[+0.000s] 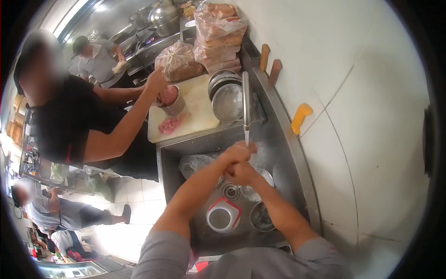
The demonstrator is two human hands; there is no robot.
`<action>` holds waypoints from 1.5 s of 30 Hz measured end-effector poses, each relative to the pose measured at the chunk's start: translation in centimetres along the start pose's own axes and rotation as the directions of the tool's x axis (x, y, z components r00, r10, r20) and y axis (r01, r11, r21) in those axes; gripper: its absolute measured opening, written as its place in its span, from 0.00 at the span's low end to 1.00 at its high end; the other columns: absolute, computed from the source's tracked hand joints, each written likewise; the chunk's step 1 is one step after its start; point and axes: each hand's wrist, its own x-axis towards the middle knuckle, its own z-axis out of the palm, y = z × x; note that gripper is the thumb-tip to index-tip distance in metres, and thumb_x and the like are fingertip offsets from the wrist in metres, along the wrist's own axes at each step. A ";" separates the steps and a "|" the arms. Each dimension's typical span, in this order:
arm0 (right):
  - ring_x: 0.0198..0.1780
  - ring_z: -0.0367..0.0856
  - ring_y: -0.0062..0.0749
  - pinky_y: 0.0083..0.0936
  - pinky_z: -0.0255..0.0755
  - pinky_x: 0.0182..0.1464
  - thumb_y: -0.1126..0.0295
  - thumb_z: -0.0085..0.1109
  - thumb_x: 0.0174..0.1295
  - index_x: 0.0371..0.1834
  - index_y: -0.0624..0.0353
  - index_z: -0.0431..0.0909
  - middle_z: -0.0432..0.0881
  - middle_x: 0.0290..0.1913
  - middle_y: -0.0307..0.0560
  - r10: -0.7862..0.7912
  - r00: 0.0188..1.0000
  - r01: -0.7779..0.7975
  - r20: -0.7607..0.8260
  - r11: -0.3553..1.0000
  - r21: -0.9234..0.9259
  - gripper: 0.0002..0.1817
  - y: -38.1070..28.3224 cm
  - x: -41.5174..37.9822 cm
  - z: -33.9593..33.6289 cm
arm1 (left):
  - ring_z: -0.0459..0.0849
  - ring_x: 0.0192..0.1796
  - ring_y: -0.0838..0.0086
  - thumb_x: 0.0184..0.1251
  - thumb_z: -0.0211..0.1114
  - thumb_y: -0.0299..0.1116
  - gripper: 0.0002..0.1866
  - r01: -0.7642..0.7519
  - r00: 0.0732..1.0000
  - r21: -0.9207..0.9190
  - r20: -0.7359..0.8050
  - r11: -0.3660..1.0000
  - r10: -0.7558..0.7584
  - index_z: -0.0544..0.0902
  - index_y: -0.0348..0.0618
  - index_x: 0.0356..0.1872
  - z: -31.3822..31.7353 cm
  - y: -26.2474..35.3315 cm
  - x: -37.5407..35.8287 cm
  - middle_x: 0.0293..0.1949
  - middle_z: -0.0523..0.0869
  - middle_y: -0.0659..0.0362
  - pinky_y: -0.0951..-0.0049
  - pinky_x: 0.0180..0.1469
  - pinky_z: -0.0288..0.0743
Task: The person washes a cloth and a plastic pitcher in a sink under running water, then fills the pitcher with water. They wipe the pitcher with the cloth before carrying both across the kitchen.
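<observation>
Under the faucet (246, 100), my left hand (238, 153) and my right hand (242, 174) are closed together, one against the other, above the metal sink (174, 186). A thin stream of water seems to run from the spout onto my left hand. Whatever lies between my fingers, if anything, is hidden. Below my hands, a clear plastic bag (197, 163) lies in the sink. A white container with a red rim (223, 217) stands near the drain (231, 191). Metal bowls (261, 217) sit at the right side of the sink, partly behind my right forearm.
Left of the sink, a person in black (69, 111) handles ground meat in a metal pot (175, 106) on a white cutting board (200, 97). Stacked metal pans (227, 102) stand by the faucet. Knife handles (275, 72) and a yellow handle (301, 117) line the wall.
</observation>
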 end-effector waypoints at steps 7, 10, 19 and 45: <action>0.34 0.82 0.33 0.31 0.75 0.37 0.62 0.56 0.66 0.45 0.63 0.78 0.83 0.35 0.46 0.536 0.818 -0.516 -0.208 0.844 0.148 0.14 7.3 4.1 -1.9 | 0.82 0.40 0.73 0.73 0.59 0.42 0.17 -0.223 0.864 -0.942 -0.311 0.252 -0.396 0.77 0.37 0.51 4.6 -4.1 -5.6 0.38 0.81 0.59 0.72 0.44 0.77; 0.34 0.82 0.32 0.28 0.76 0.35 0.63 0.55 0.67 0.47 0.62 0.75 0.83 0.34 0.45 0.430 0.727 -0.410 -0.535 0.897 0.164 0.14 7.1 4.1 -1.7 | 0.82 0.36 0.74 0.69 0.64 0.39 0.20 -0.220 0.675 -0.785 -0.551 0.579 -0.491 0.74 0.37 0.55 4.7 -4.0 -4.3 0.36 0.82 0.56 0.74 0.41 0.78; 0.35 0.82 0.32 0.29 0.77 0.38 0.70 0.55 0.68 0.48 0.64 0.74 0.83 0.39 0.49 0.889 0.448 -0.345 -0.090 0.265 0.901 0.11 9.0 2.5 -0.9 | 0.82 0.46 0.71 0.69 0.63 0.45 0.23 -0.476 0.540 -0.680 -0.727 0.558 -0.424 0.77 0.35 0.54 8.9 0.6 -0.9 0.46 0.82 0.53 0.71 0.45 0.77; 0.32 0.82 0.41 0.36 0.73 0.42 0.56 0.62 0.56 0.36 0.55 0.82 0.82 0.25 0.45 -0.088 0.901 0.216 0.425 0.940 -0.263 0.15 -6.9 -6.3 6.3 | 0.85 0.41 0.60 0.59 0.56 0.32 0.14 0.158 0.940 0.227 0.263 0.961 -0.217 0.83 0.46 0.46 2.9 4.0 -9.6 0.37 0.86 0.50 0.59 0.43 0.77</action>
